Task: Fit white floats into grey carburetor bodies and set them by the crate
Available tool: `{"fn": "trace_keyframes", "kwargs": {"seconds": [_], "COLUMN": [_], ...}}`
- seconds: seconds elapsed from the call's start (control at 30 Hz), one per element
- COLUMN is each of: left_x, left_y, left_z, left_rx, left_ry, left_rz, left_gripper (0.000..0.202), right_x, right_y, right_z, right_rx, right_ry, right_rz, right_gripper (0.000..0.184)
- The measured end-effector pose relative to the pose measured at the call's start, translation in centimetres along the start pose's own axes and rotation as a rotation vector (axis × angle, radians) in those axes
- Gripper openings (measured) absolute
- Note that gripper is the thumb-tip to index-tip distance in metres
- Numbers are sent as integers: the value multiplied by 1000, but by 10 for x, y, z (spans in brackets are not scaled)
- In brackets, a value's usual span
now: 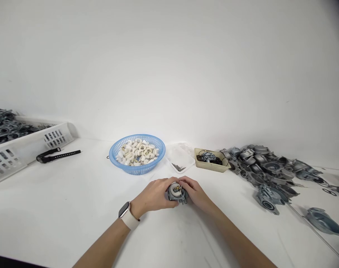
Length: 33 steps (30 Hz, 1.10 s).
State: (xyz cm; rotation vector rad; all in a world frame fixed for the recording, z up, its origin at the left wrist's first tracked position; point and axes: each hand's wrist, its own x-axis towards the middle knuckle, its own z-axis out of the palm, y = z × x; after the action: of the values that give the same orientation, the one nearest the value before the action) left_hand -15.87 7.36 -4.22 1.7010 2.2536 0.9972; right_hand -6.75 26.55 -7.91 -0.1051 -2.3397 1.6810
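Note:
In the head view, my left hand (158, 194) is wrapped around the left side of a grey metal carburetor (181, 198), thumb in front and fingers behind. A white ring-shaped float (174, 191) sits in the carburetor's upturned open side, with small brass parts inside the ring. My right hand (196, 193) is closed against the carburetor's right and back edge, its fingers bent over the rim. Its fingertips are partly hidden, and I cannot tell whether a small part is pinched in them. The carburetor is held just above or on the white table.
A blue basket (139, 172) holds several white floats. Beside it are a clear tray (186, 166) with thin pins and a cream tray (211, 166) of dark parts. Carburetor parts (259, 163) pile up at right. A white crate (32, 147) and black watch (50, 158) lie left.

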Motion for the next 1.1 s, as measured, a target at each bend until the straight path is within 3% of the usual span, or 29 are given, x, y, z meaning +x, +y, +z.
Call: {"fn": "trace_keyframes", "kwargs": {"seconds": [0.3,0.47,0.6,0.7,0.87,1.1], "left_x": [1,1,1,1,2,2], "left_y": [-1,-1,-2,-1,-1,-2], "left_z": [2,3,3,3,3,5], "left_rx": [-34,-54,-60,-58,-57,-61], "left_ry": [3,-5,1,-9,-13,-46], "left_rz": [13,5,3,-6,2,-1], "left_gripper": [51,49,53,45,43,44], "right_x": [-2,-6,-9,-10,-11,-11], "right_y": [-1,-6,-9,-8,-10,-15], "right_z": [3,3,5,7,10,7], "right_rx": [-8,-81,-155,-186,-172,-19], "right_ry": [109,222,196,168,143,205], "right_rz": [22,-147,-269,-305,-320,-212], "right_gripper": [33,19,15,14,13,16]}}
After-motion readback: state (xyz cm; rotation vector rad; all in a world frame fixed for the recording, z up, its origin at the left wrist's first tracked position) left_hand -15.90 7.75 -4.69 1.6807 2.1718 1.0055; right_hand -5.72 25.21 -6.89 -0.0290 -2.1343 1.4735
